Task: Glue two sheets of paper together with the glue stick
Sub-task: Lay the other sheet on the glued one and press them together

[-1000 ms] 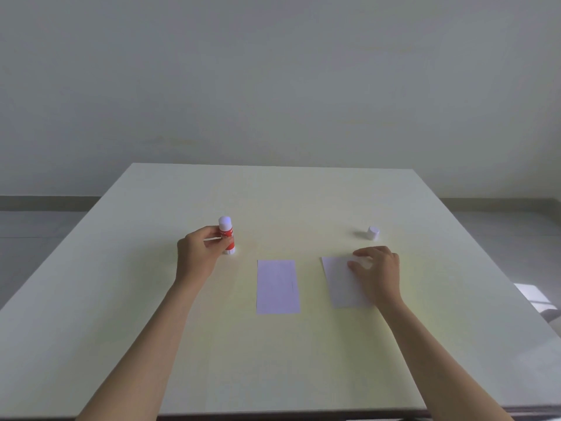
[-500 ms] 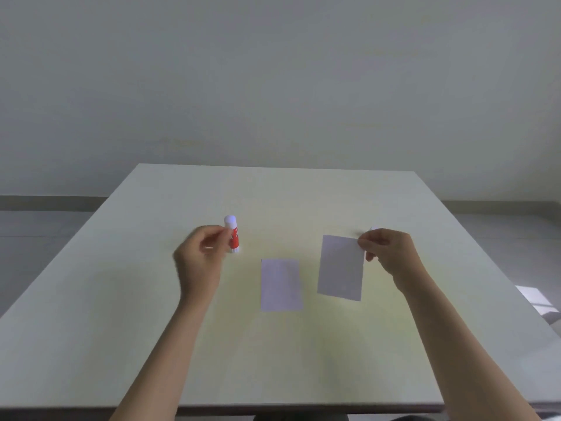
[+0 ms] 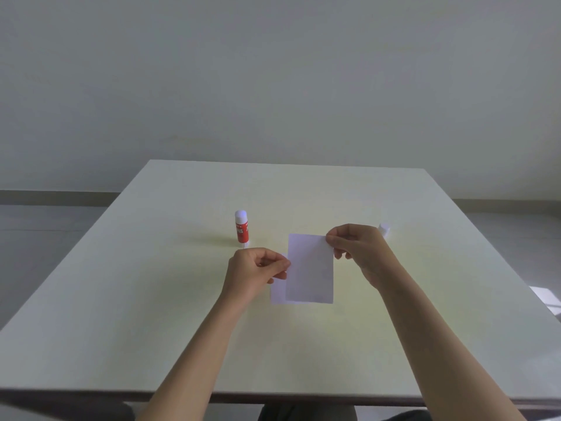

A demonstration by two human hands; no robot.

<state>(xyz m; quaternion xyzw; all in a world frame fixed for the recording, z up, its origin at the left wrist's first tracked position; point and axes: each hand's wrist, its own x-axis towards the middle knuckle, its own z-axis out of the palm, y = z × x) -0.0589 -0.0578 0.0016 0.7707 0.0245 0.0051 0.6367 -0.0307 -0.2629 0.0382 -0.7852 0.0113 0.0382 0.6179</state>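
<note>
Both hands pinch the upper sheet (image 3: 309, 268), left hand (image 3: 255, 273) at its left edge, right hand (image 3: 358, 249) at the top corner, over the lower sheet (image 3: 277, 294) on the bench (image 3: 151, 299).

The lower sheet (image 3: 277, 294) shows only as a strip at the left, the rest hidden beneath the held sheet (image 3: 309, 268); the white cap (image 3: 384, 228) sits partly behind the right hand (image 3: 361, 253); the glue stick (image 3: 242, 229) label is too blurred to read; both forearms are cut off at the bottom edge.
</note>
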